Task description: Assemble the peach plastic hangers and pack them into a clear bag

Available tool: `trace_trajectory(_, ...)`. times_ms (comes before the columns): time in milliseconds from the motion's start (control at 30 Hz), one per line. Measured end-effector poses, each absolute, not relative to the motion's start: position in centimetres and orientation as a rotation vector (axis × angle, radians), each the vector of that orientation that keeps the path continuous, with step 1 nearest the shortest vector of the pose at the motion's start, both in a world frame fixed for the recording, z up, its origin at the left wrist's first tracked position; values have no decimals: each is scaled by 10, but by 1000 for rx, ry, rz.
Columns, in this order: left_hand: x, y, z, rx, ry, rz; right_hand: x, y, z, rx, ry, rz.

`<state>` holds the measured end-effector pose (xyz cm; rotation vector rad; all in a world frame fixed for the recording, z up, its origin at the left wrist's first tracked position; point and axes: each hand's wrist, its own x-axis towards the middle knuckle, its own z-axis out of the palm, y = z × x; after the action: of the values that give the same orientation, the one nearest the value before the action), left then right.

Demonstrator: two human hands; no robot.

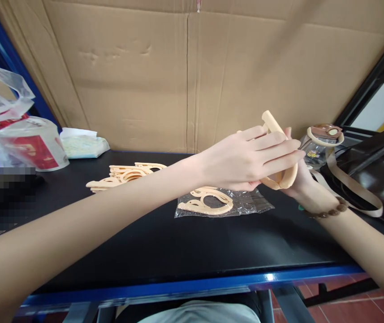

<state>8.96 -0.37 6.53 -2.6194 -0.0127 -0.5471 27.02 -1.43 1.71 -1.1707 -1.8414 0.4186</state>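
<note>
Above the right part of the table, my left hand lies across a beige plastic folding hanger, its fingers wrapped over the front. My right hand grips the same hanger from behind, partly covered by my left fingers. One end of the hanger sticks up past the knuckles and a curved part shows below them. Under my left hand, a clear plastic bag holds similar beige hangers. More folding hangers are heaped on the black tabletop, partly behind my left forearm.
A plastic-bagged white and red tub stands at the left beside a tissue pack. At the right are a clear bottle with a brown lid, its strap, and a black bag. Cardboard walls the back.
</note>
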Motion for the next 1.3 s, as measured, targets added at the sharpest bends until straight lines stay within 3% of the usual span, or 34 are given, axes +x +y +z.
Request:
trace_trajectory(100, 85, -4, 64, -2526, -41, -505, 273, -18, 22, -933, -1522, 941)
trace_trajectory(233, 80, -8, 57, -2443, -67, -471, 279, -19, 25, -790, -1487, 1083)
trace_trajectory(333, 73, -10, 45, -2409, -118, -510, 290, -17, 29, -921, -1800, 812)
trace_trajectory(500, 40, -3, 19, -2599, -443, -523, 318, -5, 28, -1571, -2152, 34)
trace_trajectory(600, 12, 2, 8, -2851, -701, -325, 329, 4, 20, -1747, -2304, -113)
trace_trajectory(800, -15, 6, -3, -3111, -1077, -42, 317, -2, 18, -1540, -2603, 328)
trace_trajectory(967, -10, 6, -10, -3105, -1137, -32, 296, -14, 19, -1410, -2537, 700)
trace_trajectory(1300, -8, 4, -16, -3086, -1228, -27, 272, -2, -15, -1192, -2338, 733)
